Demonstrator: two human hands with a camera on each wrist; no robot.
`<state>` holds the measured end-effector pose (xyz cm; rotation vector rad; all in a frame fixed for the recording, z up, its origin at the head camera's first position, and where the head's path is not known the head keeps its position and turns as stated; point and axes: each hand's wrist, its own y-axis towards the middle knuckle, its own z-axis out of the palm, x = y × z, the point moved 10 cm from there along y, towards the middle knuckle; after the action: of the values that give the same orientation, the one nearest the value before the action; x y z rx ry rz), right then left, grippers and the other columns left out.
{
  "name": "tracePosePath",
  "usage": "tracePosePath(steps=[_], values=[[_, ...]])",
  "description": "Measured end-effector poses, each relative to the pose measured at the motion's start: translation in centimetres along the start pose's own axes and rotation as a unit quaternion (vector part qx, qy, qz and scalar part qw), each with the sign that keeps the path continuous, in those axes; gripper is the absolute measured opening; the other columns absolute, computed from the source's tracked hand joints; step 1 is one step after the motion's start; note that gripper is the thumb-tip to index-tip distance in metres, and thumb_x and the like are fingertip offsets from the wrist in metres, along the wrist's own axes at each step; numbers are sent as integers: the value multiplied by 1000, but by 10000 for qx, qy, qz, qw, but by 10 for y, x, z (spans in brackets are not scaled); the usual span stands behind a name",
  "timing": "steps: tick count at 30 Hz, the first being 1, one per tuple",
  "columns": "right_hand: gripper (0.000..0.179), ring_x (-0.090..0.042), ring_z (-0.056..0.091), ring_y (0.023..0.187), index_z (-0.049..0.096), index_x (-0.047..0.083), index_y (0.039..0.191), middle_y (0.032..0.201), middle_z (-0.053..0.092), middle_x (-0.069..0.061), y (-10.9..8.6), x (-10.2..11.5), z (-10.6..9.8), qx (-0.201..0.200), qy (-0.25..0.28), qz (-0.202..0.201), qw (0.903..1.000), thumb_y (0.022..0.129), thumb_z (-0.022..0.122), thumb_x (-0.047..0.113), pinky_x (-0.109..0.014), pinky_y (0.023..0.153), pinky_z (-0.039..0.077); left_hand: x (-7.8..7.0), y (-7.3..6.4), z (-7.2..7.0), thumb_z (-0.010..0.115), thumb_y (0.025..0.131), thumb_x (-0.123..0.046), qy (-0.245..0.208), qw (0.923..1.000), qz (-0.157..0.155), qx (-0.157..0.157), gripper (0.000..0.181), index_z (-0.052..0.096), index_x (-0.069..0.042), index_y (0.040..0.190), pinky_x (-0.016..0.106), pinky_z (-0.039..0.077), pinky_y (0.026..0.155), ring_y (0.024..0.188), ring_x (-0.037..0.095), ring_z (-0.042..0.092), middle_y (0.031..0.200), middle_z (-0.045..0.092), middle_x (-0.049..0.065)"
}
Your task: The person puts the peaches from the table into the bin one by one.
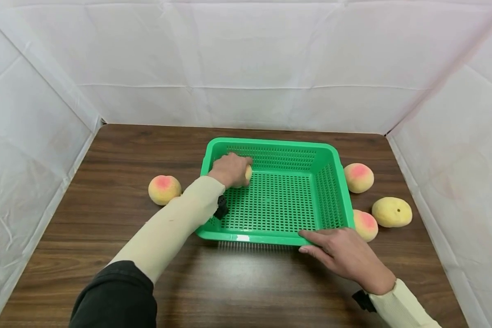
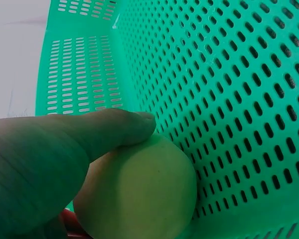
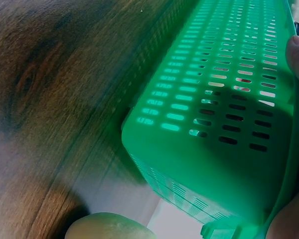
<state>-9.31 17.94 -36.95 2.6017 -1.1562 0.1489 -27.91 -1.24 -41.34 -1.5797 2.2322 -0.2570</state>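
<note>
The left hand [image 1: 229,169] is inside the green basket [image 1: 335,157], at about ten o'clock on its floor, with its fingers [image 2: 117,127] curled over a yellow peach [image 2: 139,191] that rests against the perforated floor near the left wall. The right hand [image 1: 344,253] lies at the basket's near right corner, about five o'clock, its fingers straight and laid along the rim, bracing it rather than gripping. The basket sits near the middle of the wooden counter [image 1: 119,218]. Four more peaches lie outside it: one at nine o'clock [image 1: 164,189], two close by its right wall at three o'clock [image 1: 358,177] and four o'clock [image 1: 366,225], and a plainer yellow one [image 1: 392,212] further right. Judging by its matte, even skin, the held peach is probably a light imitation, slightly yielding and not slippery; being round, it could roll, so a cupped hold over the top with thumb and fingers round its widest part seems best. The basket looks like stiff, light plastic, best held by its rim.
</note>
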Motion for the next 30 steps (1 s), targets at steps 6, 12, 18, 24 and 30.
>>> tracePosePath(steps=[6, 12, 18, 24, 30], values=[[31, -6, 76, 78, 79, 20, 119, 96, 81, 5, 4, 1, -2, -165, -20, -178, 9997, 92, 77, 36, -29, 66, 60, 3, 0, -5, 72, 98, -39, 206, 9997, -159, 3, 66, 47, -25, 157, 42, 61, 78, 105, 35, 64, 128, 58, 22], [31, -7, 75, 76, 79, 21, 119, 94, 81, 5, 6, 1, -4, -212, -45, -219, 9995, 93, 77, 37, -30, 64, 59, 4, -1, -8, 71, 98, -39, 192, 9996, -222, -6, 69, 44, -24, 159, 43, 61, 80, 109, 37, 63, 132, 57, 23], [31, -7, 76, 78, 80, 20, 119, 96, 82, 5, 6, 3, -2, -210, -17, -231, 9995, 93, 77, 37, -30, 65, 60, 7, -7, -10, 73, 97, -41, 60, 9990, -420, -118, 72, 43, -26, 160, 49, 61, 86, 122, 41, 60, 138, 60, 20], [31, -8, 77, 82, 79, 20, 120, 100, 82, 5, 4, 6, -1, -147, 19, -233, 9996, 95, 75, 37, -30, 69, 61, 8, -18, -16, 72, 97, -42, -21, 9988, -442, -198, 70, 45, -25, 159, 46, 61, 83, 117, 38, 63, 132, 66, 14], [31, -7, 77, 81, 79, 21, 121, 99, 82, 4, 2, 2, -1, -42, 4, -60, 10000, 93, 77, 35, -29, 68, 61, 3, -23, -27, 70, 97, -41, -27, 9992, -264, -313, 66, 46, -29, 158, 37, 57, 65, 103, 31, 65, 121, 70, 10]])
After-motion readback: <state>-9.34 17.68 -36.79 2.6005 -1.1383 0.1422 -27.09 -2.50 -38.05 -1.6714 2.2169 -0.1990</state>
